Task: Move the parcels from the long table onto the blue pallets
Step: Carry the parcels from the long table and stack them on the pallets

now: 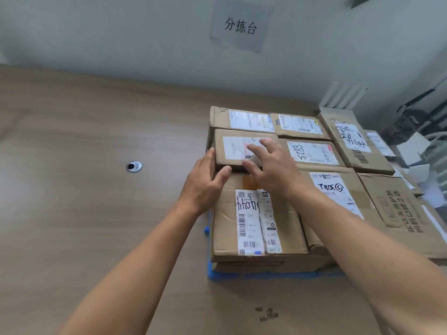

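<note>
**Item:** small parcel point(232, 146), brown carton with a white label. It sits at the left edge of the upper layer of a stack on the blue pallet point(242, 275), in front of a rear parcel point(242, 119) and just beside the parcel marked 5788 point(312, 151).

**Support:** it rests partly on a larger parcel point(242, 226) with a creased, taped top. How much of its base is carried cannot be told, as both hands cover the near edge.

**Left hand point(205, 184):** fingers straight and together along the parcel's left side, thumb against its near face. It braces the corner rather than clamping it.

**Right hand point(273, 172):** fingers spread apart and laid flat on the lid and label, gripping nothing.

**Surroundings:** wood-grain surface point(72, 189) with a metal ring point(134, 166) set into it; a paper sign point(239, 26) on the wall.

**Stage (judged):** the parcel is being seated or squared on the pallet.

**Hazards (judged):**
- The parcel stands on the stack's outer edge. A push from the right hand, once the left lets go, could slide it off to the left.
- The buckled lid below gives an uneven seat, so the parcel may rock or tilt on release.
- Neither hand truly grips, so a lift from this hold would likely slip.
</note>
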